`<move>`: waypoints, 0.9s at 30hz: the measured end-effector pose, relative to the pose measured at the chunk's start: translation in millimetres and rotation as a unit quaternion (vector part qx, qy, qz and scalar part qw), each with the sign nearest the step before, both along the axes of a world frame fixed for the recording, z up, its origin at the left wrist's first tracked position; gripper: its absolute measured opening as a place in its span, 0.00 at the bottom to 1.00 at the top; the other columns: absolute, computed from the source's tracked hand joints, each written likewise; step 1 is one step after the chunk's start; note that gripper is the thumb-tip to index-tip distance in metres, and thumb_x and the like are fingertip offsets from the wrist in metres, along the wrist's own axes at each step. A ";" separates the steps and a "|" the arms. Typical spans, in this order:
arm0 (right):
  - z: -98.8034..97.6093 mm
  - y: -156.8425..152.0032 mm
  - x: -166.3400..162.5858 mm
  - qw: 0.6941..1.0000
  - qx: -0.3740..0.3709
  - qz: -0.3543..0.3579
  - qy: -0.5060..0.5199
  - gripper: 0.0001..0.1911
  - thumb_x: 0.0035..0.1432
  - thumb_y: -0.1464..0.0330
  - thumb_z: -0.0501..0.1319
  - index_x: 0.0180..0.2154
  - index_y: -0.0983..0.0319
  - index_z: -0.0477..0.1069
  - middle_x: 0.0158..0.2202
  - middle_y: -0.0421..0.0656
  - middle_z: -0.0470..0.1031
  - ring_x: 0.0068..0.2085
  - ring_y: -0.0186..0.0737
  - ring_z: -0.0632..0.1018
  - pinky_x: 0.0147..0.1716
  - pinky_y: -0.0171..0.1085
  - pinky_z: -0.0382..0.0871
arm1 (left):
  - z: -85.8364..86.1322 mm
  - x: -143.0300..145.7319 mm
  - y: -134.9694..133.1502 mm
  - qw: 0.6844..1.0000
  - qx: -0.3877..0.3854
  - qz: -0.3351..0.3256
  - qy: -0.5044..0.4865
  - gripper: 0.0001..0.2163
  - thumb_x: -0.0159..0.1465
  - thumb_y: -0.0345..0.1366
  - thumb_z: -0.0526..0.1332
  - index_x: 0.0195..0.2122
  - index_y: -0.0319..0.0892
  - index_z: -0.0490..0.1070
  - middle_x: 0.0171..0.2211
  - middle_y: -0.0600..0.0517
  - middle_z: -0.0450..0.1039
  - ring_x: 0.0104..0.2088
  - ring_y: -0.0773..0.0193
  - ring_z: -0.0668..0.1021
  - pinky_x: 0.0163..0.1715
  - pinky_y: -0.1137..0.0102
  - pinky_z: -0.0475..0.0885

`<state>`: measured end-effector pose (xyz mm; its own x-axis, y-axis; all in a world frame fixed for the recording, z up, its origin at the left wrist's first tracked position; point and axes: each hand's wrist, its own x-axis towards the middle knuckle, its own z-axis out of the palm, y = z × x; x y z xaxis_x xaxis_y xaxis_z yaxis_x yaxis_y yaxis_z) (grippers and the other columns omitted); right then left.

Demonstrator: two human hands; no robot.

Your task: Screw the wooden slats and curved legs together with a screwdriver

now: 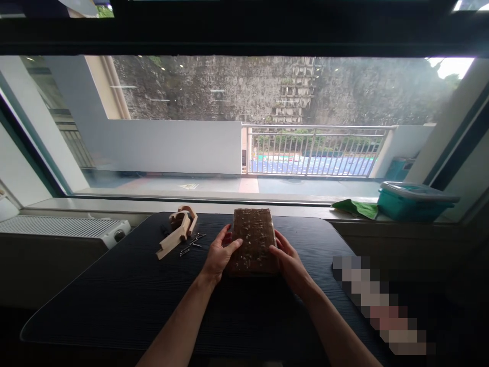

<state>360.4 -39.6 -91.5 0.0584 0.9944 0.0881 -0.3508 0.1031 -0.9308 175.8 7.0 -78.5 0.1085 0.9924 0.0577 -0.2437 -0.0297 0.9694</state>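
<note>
A brown rectangular block (252,239), its top studded with several small pale marks, lies on the dark table (126,300) in front of me. My left hand (220,255) grips its left edge, thumb on the top face. My right hand (289,261) holds the right edge the same way. Left of the block lies a pale wooden tool (179,230) with a curved head and a straight handle. Several small metal nails (192,243) are scattered between that tool and my left hand.
A white radiator (64,227) stands at the left below the window sill. On the sill at the right sit a teal lidded box (414,201) and a green cloth (355,208). A blurred patch (382,306) covers part of the table's right side.
</note>
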 end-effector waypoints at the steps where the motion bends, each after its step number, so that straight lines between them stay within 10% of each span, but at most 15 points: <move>1: -1.0 0.7 -0.4 1.000 -0.012 -0.002 0.008 0.37 0.48 0.62 0.64 0.59 0.58 0.57 0.56 0.45 0.67 0.54 0.47 0.70 0.50 0.45 0.67 | -0.1 0.0 -0.4 0.999 -0.018 -0.020 -0.023 0.31 0.50 0.37 0.67 0.56 0.42 0.61 0.41 0.48 0.74 0.41 0.59 0.77 0.39 0.67 0.74; 16: -8.2 6.4 -2.4 0.971 -0.031 -0.093 -0.218 0.41 0.48 0.51 0.60 0.60 0.63 0.57 0.52 0.49 0.71 0.52 0.51 0.72 0.49 0.45 0.67 | -2.2 3.3 -10.2 0.985 0.131 -0.003 0.112 0.18 0.61 0.43 0.56 0.49 0.40 0.69 0.38 0.47 0.77 0.40 0.57 0.77 0.42 0.66 0.71; 27: -7.4 5.0 -8.6 0.965 -0.019 -0.107 -0.240 0.43 0.49 0.49 0.57 0.60 0.67 0.55 0.47 0.52 0.73 0.47 0.49 0.74 0.45 0.43 0.69 | 17.3 -78.3 20.8 0.854 0.230 0.226 0.408 0.13 0.59 0.38 0.55 0.41 0.39 0.74 0.40 0.45 0.72 0.36 0.61 0.75 0.42 0.67 0.71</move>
<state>351.8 -34.5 -98.9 0.2244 0.9670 0.1203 0.1478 0.0883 -0.9851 97.5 27.8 -61.2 -0.0885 0.8362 0.5412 0.6447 -0.3661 0.6711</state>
